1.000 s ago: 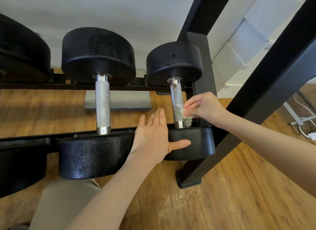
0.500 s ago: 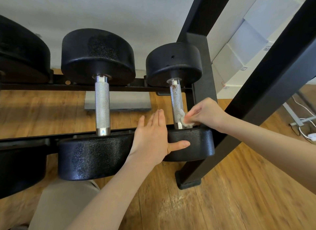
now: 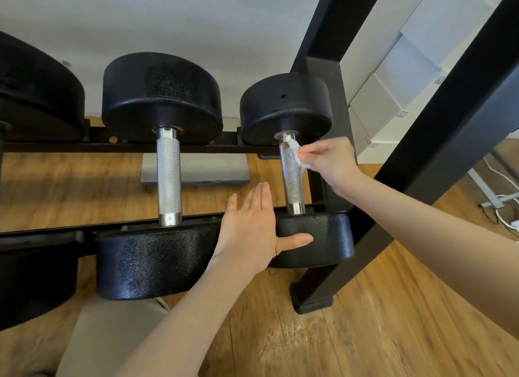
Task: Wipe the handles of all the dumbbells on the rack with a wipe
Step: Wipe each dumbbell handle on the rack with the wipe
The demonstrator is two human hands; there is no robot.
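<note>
Wooden floor (image 3: pixel 365 334), white wall (image 3: pixel 196 20), stacked white boxes (image 3: pixel 393 96)

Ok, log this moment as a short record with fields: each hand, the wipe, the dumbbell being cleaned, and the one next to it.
right hand: pinches the wipe against the far end of the handle
wipe: white, crumpled
left hand: flat, fingers straight, thumb on the near head
small dumbbell: rightmost on the rack; handle has a brownish spot near the far end
next dumbbell: larger, untouched by either hand
</note>
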